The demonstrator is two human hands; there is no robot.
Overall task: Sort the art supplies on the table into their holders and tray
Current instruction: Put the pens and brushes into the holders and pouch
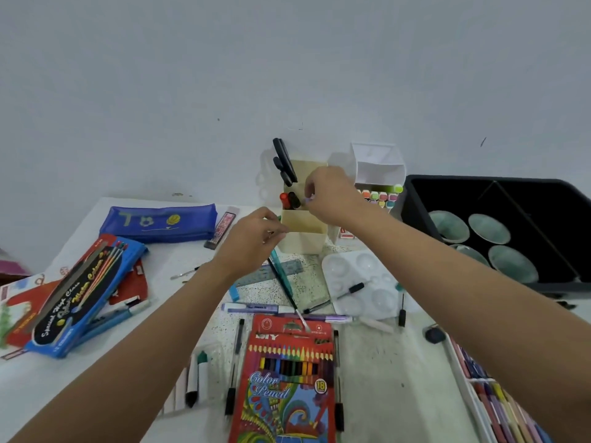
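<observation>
Cluttered speckled surface (pixel 383 362), pale wall (pixel 192 91) behind. Holder (pixel 303 239) at 12 o'clock: purple item (pixel 308 199) pinched by right hand (pixel 331 193), grip of left hand (pixel 252 239) can't be told.

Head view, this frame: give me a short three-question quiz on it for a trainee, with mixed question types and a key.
1. True or false: the black scissors stand in the rear compartment of the cream holder.
2. What does the right hand pinch above the holder? A) a small lilac item B) the ruler C) a pencil case
3. Fill in: the black tray holds ___ round dishes.
Key: 1 true; 2 A; 3 four.
</observation>
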